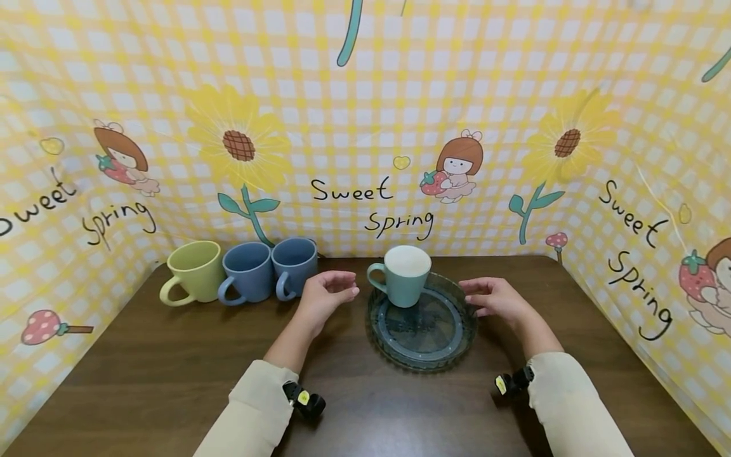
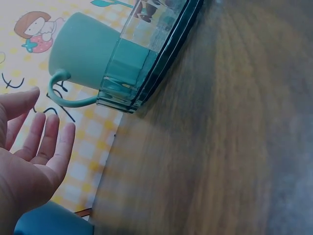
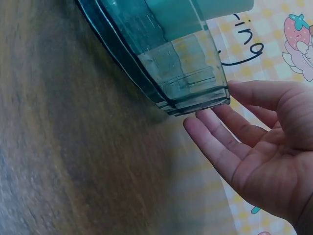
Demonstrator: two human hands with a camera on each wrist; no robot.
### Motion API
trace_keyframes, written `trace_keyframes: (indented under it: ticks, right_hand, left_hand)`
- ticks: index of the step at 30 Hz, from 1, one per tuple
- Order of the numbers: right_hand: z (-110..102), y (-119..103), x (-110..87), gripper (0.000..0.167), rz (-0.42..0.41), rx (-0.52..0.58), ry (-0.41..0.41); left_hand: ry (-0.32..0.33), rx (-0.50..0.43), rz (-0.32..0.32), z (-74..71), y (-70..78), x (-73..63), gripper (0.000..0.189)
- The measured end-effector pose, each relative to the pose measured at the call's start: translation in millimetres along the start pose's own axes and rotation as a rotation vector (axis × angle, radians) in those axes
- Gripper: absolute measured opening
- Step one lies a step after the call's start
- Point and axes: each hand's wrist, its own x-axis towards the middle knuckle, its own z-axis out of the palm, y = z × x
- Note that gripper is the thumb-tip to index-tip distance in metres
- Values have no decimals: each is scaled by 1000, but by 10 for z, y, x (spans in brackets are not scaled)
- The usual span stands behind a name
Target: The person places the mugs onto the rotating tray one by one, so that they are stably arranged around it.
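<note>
A mint-green mug (image 1: 407, 279) with a pale inside stands upright in the back left part of a round, dark, see-through glass tray (image 1: 422, 365). Its handle points left, towards my left hand (image 1: 325, 297), which hovers beside it with fingers loosely bent and nothing in them. In the left wrist view a gap shows between those fingertips and the mug handle (image 2: 71, 103). On the other side, my right hand (image 1: 498, 299) has its fingertips right at the tray's rim. The right wrist view shows its thumb (image 3: 259, 93) level with the scalloped glass edge (image 3: 200, 105), the other fingers lower.
Left of my left hand, two blue mugs (image 1: 247, 273) and a yellow-green mug (image 1: 197, 270) stand in a row at the back of the brown wooden table (image 1: 365, 412). A yellow checked cloth (image 1: 342, 127) with printed figures hangs behind and along both sides.
</note>
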Motion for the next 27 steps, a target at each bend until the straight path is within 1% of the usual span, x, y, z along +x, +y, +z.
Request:
trace_keyframes:
  ticks: [4, 7, 13, 19, 24, 27]
  right_hand:
    - [7, 8, 9, 40, 6, -10, -9]
    - [9, 23, 6, 41, -2, 3, -14]
    - [17, 49, -26, 40, 11, 37, 1]
    - [20, 71, -74, 42, 13, 88, 5]
    - [30, 85, -136, 46, 9, 142, -9]
    - [40, 93, -166, 48, 14, 174, -12]
  left_hand:
    - [13, 17, 13, -35, 15, -61, 29]
    - [24, 13, 24, -64, 13, -88, 30]
    - [35, 23, 56, -132, -19, -143, 32]
    - [34, 11, 58, -201, -20, -197, 34]
    - [36, -1, 86, -261, -41, -231, 35]
    - [38, -1, 91, -291, -41, -259, 36]
